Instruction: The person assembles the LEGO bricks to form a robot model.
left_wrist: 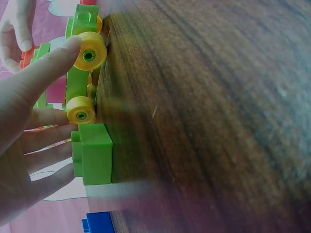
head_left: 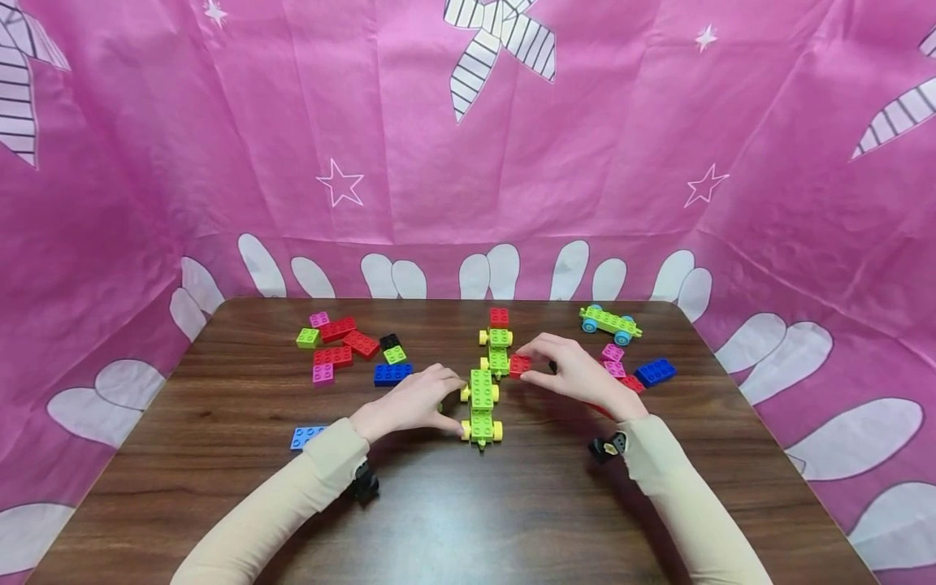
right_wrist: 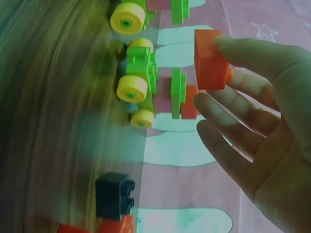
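Observation:
Two lime-green toy cars with yellow wheels stand in line mid-table, a nearer one point(head_left: 481, 392) and a farther one point(head_left: 499, 340). Bricks are stacked on them, including green pieces and a pink one seen from the wrists. My left hand point(head_left: 413, 400) touches the nearer car's left wheels, its thumb on one yellow wheel point(left_wrist: 91, 52) and its other fingers stretched out by the other. A green brick point(left_wrist: 95, 155) sits beside those fingers. Between thumb and fingers, my right hand point(head_left: 566, 370) pinches a red brick point(right_wrist: 210, 60), held up right of the cars.
Red, pink, green, black and blue bricks lie to the left, with a dark blue brick point(head_left: 392, 374) nearest. A light blue brick point(head_left: 305, 437) is by the left forearm. At back right stands a green car with blue wheels point(head_left: 610, 323); a blue brick point(head_left: 655, 372) lies below it.

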`<state>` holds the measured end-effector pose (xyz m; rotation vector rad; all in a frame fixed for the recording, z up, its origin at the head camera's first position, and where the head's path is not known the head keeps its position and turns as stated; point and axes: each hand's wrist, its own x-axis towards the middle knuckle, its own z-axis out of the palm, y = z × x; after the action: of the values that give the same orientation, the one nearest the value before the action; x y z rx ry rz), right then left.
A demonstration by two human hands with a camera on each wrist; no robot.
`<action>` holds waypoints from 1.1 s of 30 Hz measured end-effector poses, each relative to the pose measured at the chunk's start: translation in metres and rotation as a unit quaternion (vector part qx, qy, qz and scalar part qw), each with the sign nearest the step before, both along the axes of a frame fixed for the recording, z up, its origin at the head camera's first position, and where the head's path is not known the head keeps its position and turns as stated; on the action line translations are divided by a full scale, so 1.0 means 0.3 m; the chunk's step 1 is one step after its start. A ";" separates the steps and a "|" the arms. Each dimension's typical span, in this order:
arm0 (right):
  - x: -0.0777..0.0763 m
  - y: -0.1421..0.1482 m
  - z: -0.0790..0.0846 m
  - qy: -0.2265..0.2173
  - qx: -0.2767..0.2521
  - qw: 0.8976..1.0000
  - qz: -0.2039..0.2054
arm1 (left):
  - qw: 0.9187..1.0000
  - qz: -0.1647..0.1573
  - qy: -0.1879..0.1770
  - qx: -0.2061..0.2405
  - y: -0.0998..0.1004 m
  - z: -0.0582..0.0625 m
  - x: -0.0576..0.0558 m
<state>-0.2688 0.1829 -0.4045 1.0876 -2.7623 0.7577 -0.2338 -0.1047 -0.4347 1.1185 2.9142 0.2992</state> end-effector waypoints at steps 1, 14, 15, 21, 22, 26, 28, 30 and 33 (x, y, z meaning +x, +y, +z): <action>0.000 -0.008 0.001 -0.001 -0.001 1.000 0.002 | 1.000 0.000 0.000 0.000 0.000 -0.001 -0.001; -0.001 -0.096 0.006 -0.018 -0.013 0.999 0.034 | 1.000 -0.004 -0.010 0.012 0.000 0.008 -0.002; -0.002 -0.101 0.004 -0.017 -0.012 0.999 0.038 | 1.000 -0.004 -0.011 0.010 -0.001 0.007 -0.002; 0.002 -0.123 -0.001 -0.032 -0.025 0.998 0.043 | 1.000 0.002 -0.019 0.010 0.000 0.004 -0.004; 0.003 -0.125 -0.004 -0.033 -0.027 0.998 0.042 | 1.000 0.003 -0.021 0.011 0.000 0.004 -0.004; 0.001 -0.131 -0.017 -0.034 -0.041 0.997 0.046 | 1.000 0.004 -0.023 0.018 0.000 0.005 -0.002; -0.003 -0.133 -0.025 -0.034 -0.046 0.997 0.048 | 1.000 0.005 -0.022 0.020 -0.001 0.005 -0.001; -0.006 -0.135 -0.029 -0.035 -0.048 0.997 0.049 | 1.000 0.004 -0.019 0.021 -0.001 0.005 -0.001; -0.007 -0.140 -0.033 -0.036 -0.050 0.997 0.051 | 1.000 0.004 -0.016 0.023 -0.003 0.004 -0.001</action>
<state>-0.2710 0.1409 -0.4145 1.2125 -2.7114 0.9543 -0.2341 -0.1057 -0.4334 1.0987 2.8985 0.3822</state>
